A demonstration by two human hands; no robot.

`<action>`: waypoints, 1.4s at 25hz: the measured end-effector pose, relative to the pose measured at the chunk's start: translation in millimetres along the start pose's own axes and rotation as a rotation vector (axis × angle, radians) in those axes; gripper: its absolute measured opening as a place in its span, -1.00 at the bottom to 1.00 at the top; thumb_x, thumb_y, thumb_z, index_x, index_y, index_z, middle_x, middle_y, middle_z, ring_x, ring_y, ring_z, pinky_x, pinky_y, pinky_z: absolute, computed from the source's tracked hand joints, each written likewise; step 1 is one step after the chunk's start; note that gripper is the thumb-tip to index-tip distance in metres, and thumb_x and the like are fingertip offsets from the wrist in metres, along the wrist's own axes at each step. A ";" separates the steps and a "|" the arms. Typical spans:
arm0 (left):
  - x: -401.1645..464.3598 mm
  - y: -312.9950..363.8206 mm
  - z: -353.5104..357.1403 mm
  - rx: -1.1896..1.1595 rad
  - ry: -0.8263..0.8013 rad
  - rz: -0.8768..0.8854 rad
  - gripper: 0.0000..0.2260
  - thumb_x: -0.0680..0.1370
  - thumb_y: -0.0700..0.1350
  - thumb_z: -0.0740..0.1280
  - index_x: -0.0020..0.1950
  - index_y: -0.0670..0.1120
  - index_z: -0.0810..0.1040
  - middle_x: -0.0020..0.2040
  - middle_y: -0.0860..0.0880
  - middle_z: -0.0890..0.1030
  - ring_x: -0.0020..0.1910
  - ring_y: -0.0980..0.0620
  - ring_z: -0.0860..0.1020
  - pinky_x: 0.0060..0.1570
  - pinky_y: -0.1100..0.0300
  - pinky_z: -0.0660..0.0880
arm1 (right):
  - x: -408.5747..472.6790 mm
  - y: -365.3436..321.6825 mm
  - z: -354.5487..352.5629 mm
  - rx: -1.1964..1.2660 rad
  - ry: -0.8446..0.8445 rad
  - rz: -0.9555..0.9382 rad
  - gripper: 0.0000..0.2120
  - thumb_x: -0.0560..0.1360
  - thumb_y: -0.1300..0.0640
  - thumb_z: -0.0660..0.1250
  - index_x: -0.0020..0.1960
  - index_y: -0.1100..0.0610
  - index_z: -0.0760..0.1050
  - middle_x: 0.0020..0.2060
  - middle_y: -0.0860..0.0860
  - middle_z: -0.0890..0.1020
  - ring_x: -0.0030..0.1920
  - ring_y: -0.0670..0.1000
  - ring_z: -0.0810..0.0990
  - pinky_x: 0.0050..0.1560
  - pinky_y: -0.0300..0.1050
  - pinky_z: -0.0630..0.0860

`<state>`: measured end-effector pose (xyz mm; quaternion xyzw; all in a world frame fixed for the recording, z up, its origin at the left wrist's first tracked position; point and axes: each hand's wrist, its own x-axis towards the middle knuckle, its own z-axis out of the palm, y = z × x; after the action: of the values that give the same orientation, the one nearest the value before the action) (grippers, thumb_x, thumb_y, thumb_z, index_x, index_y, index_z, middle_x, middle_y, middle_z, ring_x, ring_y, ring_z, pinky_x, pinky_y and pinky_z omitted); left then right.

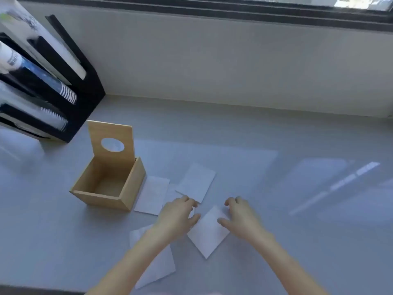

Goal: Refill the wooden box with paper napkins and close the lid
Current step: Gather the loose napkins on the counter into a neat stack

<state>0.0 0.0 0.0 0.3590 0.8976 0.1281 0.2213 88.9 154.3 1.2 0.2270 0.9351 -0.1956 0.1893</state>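
The wooden box stands left of centre on the grey counter, empty inside, with its lid upright and a round hole through it. Several white paper napkins lie loose to its right: one beside the box, one farther back, one turned like a diamond, one under my left forearm. My left hand and my right hand rest with fingers spread on either side of the diamond napkin, touching its edges. Neither hand lifts anything.
A black rack holding stacks of paper cups and lids stands at the back left, close behind the box. A grey wall under a window runs along the back. The counter's front edge is at the bottom left.
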 end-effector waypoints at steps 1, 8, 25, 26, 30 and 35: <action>1.5 0.1 1.5 0.001 -0.013 -0.017 -0.68 0.56 0.03 0.16 0.28 -0.05 0.38 0.21 -0.02 0.47 0.19 -0.02 0.43 0.08 0.13 0.35 | 1.7 0.0 -1.0 -0.054 -0.010 0.007 -0.53 0.46 -0.06 0.28 0.27 0.15 0.31 0.22 0.11 0.41 0.27 0.11 0.36 0.18 -0.02 0.39; 7.1 -4.0 23.3 -0.085 -0.022 -0.026 -0.68 0.53 0.06 0.21 0.22 -0.04 0.43 0.12 -0.05 0.50 0.13 -0.03 0.45 0.03 0.15 0.36 | 7.9 -6.3 5.1 -0.064 -0.048 -0.013 -0.91 0.47 0.16 0.21 -0.04 0.08 0.32 0.13 0.12 0.45 0.19 0.13 0.38 0.12 -0.03 0.37; -4.9 -7.4 9.0 -0.948 -0.095 -0.209 -0.89 0.52 -0.04 0.28 -0.02 -0.05 0.51 -0.08 0.09 0.59 -0.09 0.17 0.55 -0.23 0.46 0.44 | 17.9 -18.4 -19.7 0.780 -0.037 -0.124 -0.72 0.43 0.27 0.31 -0.23 -0.13 0.42 -0.14 -0.10 0.53 -0.22 -0.06 0.47 -0.16 -0.24 0.42; -5.7 -9.3 8.0 -0.957 -0.094 -0.224 -0.89 0.53 -0.02 0.26 -0.04 -0.03 0.50 -0.07 0.09 0.58 -0.09 0.18 0.54 -0.17 0.41 0.45 | 20.8 -21.6 -21.3 0.809 -0.044 -0.128 -0.72 0.44 0.27 0.31 -0.21 -0.13 0.43 -0.11 -0.09 0.53 -0.19 -0.06 0.49 -0.13 -0.23 0.43; -8.7 -13.2 5.1 -1.216 -0.084 -0.264 -0.88 0.56 -0.04 0.22 -0.04 -0.04 0.51 -0.13 0.02 0.61 -0.15 0.07 0.59 -0.01 0.17 0.51 | 29.4 -32.1 -27.6 0.999 -0.085 -0.138 -0.74 0.45 0.27 0.31 -0.16 -0.11 0.47 -0.12 -0.03 0.55 -0.15 -0.04 0.53 -0.16 -0.25 0.47; -6.5 -16.8 1.2 -1.499 -0.031 -0.311 -0.81 0.59 -0.08 0.13 -0.02 -0.07 0.52 -0.06 -0.04 0.59 -0.06 0.01 0.55 -0.10 0.15 0.48 | 43.4 -39.3 -31.1 1.065 -0.144 -0.108 -0.84 0.52 0.22 0.25 -0.14 -0.02 0.48 -0.25 -0.07 0.52 -0.23 -0.08 0.53 -0.14 -0.23 0.50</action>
<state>-5.1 -16.4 -5.6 -0.0160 0.6076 0.6653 0.4336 25.3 151.3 19.4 0.2292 0.7014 -0.6672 0.1014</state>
